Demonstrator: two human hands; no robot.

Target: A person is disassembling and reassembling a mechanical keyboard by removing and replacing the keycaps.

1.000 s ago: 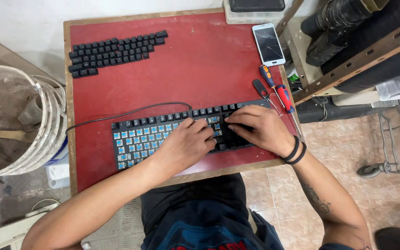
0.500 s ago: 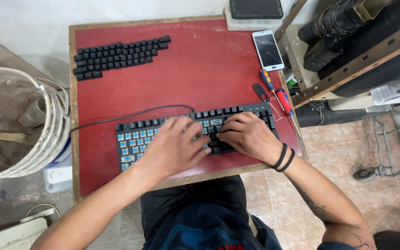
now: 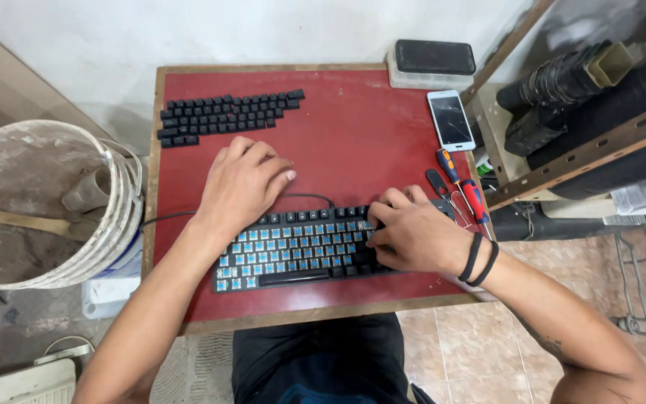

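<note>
Two bare hands are over a mechanical keyboard (image 3: 304, 251), which lies near the front edge of the red worktop (image 3: 353, 142), most of its caps off and blue switches showing. The right hand (image 3: 413, 236) sits on the keyboard's right end, fingers curled down onto the black keys there; whether that grip pinches a cap I cannot tell, the fingertips are tucked under. Two black bands circle that wrist. The left hand (image 3: 244, 183) is just behind the keyboard's left half, palm down, fingers loosely spread and pointing right, holding nothing, its heel at the keyboard's back edge. A black cable (image 3: 166, 218) runs out from behind the keyboard toward the worktop's left edge.

Behind the keyboard, at the worktop's far left corner, removed black keycaps (image 3: 222, 116) lie set out in neat rows. Just right of the keyboard, a screwdriver with an orange-and-blue handle (image 3: 448, 164) lies beside a red-handled tool (image 3: 475, 200) and a small black piece. Farther back from the keyboard on the right, a white smartphone with a cracked screen (image 3: 451, 120) lies face up, and behind it a dark device rests on a pale box (image 3: 431, 63). Left of the keyboard, off the worktop, stands a plaster-crusted white bucket (image 3: 46, 206).
</note>
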